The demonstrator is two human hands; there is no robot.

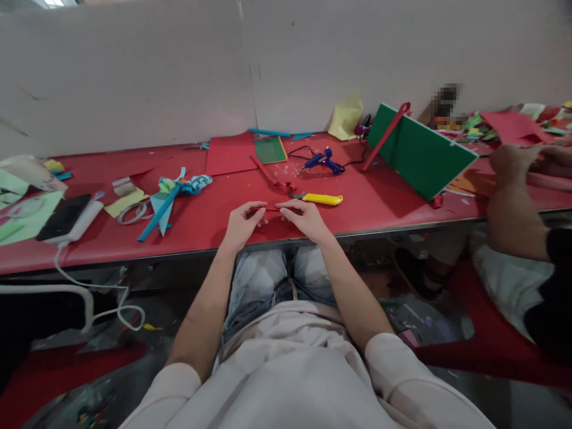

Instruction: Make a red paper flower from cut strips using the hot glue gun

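My left hand (241,225) and my right hand (305,218) rest on the red table (187,223) near its front edge. Their fingertips pinch the two ends of a thin red paper strip (271,208) stretched between them. Just behind my right hand lies a yellow-handled utility knife (322,199). A crumpled red paper piece (279,185) sits beyond the strip.
A blue glue gun (323,161) with black cord lies further back, beside red and green sheets (270,150). A green board (420,152) leans at right, where another person's hand (513,167) works. A phone (62,217) on a power bank, a tape roll (131,212) and blue paper shapes (170,196) lie left.
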